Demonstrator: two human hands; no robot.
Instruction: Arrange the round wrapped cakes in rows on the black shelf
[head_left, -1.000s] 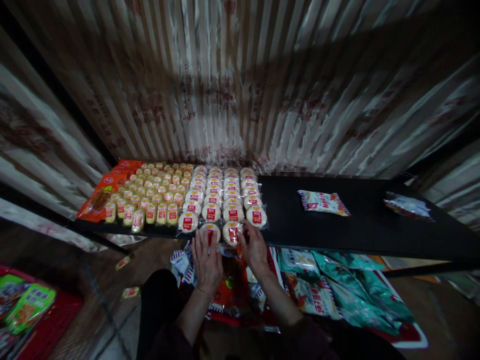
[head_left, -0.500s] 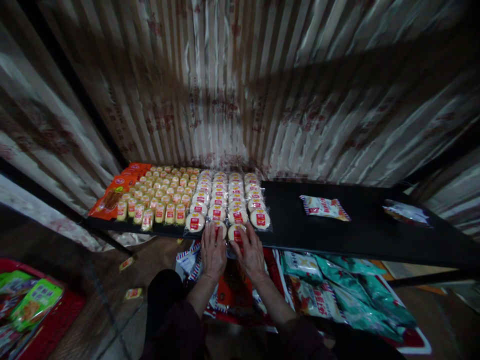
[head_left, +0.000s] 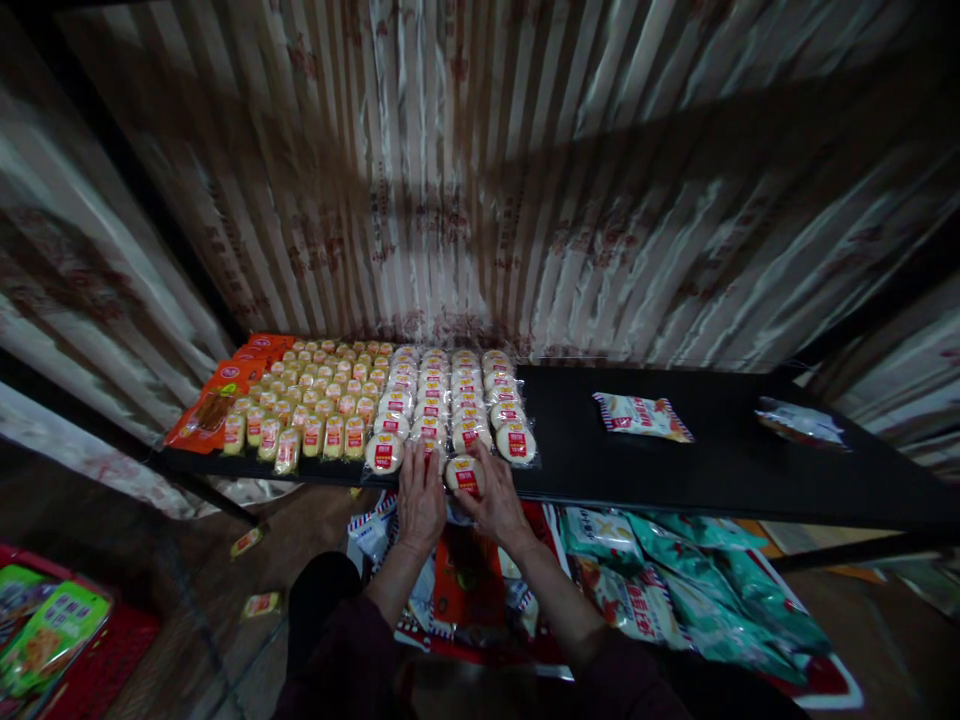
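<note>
Wrapped round white rice crackers [head_left: 517,441] stand in several leaning rows on a black shelf [head_left: 570,470]. My left hand [head_left: 421,500] lies with its fingers stretched over the front cracker of the second row from the left, hiding most of it. Between the thumb and fingers of my right hand [head_left: 496,505] is another wrapped rice cracker [head_left: 464,477], at the front of the third row by the shelf edge. To the left, many small yellow wrapped cakes [head_left: 312,436] stand in rows. Beyond them lie orange packets [head_left: 217,395].
A white-and-red packet [head_left: 643,416] and another shiny packet [head_left: 801,422] lie on the shelf's right. Below are crates of bags, including green bags [head_left: 720,590]. A red basket [head_left: 127,640] is at lower left. Small packets [head_left: 261,605] lie on the floor. Striped sheeting [head_left: 450,180] hangs behind.
My right hand has drawn its cracker slightly toward me, apart from the one behind. My left hand stays over its cracker. The view has shifted a little.
</note>
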